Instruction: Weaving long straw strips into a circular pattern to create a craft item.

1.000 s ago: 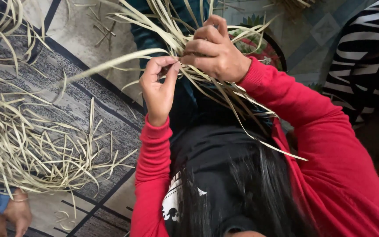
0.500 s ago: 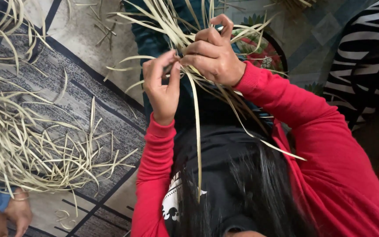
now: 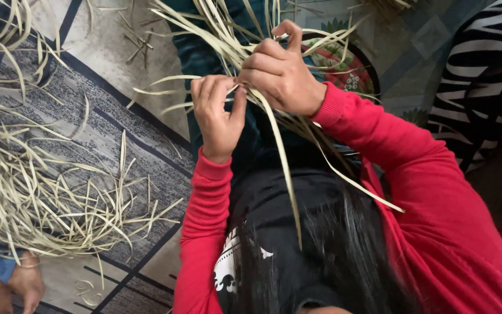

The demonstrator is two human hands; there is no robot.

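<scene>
My right hand (image 3: 281, 75) is closed around a bundle of pale dried leaf strips (image 3: 216, 29) that fans out up and to the left. My left hand (image 3: 219, 113) is raised right beside it, thumb and fingers pinching strips at the point where the two hands meet. One long strip (image 3: 286, 174) hangs from that point down over my dark shirt. Another strip (image 3: 355, 183) trails down to the right across my red sleeve (image 3: 437, 197).
A big loose pile of the same strips (image 3: 42, 192) lies on the patterned grey carpet (image 3: 100, 110) at left. Another person's hand (image 3: 27, 282) rests at the bottom left corner. A round flowered tray (image 3: 352, 72) sits behind my hands; black-and-white striped cloth (image 3: 483, 70) is at right.
A long strip that stuck out to the left has swung down and now hangs over my chest. My left hand's fingers have curled shut against the right hand.
</scene>
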